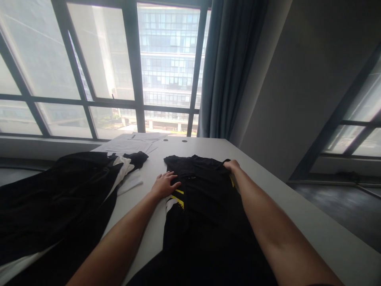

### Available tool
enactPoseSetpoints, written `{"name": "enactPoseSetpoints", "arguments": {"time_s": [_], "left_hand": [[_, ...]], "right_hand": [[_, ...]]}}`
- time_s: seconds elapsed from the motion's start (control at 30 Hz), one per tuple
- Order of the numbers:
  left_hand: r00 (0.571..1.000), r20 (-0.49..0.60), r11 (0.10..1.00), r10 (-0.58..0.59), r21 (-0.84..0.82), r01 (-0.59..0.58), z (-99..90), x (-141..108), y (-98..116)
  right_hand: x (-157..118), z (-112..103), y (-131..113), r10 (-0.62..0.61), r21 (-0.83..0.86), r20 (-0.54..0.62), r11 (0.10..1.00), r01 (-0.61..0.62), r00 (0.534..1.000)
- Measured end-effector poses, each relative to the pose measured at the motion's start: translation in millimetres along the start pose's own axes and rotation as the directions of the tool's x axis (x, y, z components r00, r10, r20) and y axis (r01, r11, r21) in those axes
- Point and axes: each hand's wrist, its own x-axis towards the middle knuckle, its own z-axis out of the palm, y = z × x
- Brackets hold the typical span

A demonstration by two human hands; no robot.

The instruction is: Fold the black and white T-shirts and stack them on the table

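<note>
A black shirt (208,194) with yellow stripes and a white patch at its left side lies spread on the white table. My left hand (165,184) rests on the shirt's left edge, fingers spread, just above the yellow stripes. At the far right corner of the shirt, my right hand (232,165) has its fingers closed on the black fabric. Some of those fingers are hidden behind the cloth. The near end of the shirt merges with dark cloth at the bottom of the view, so its lower edge is hard to make out.
Left on the table (253,171) is a heap of black and white clothing (59,194). Sheets of paper (133,143) lie toward the far edge, near two round cable holes. Beyond stand windows (169,55), a blue-grey curtain (226,71) and a slanted pillar (297,87).
</note>
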Motion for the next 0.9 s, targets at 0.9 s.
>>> {"name": "enactPoseSetpoints", "arguments": {"time_s": [0.9], "left_hand": [[1.000,-0.019,1.000,0.015,0.004,-0.015,0.9,-1,0]], "right_hand": [[-127,60,-104,-0.581,-0.065,0.534,0.696,0.715,0.614]]}}
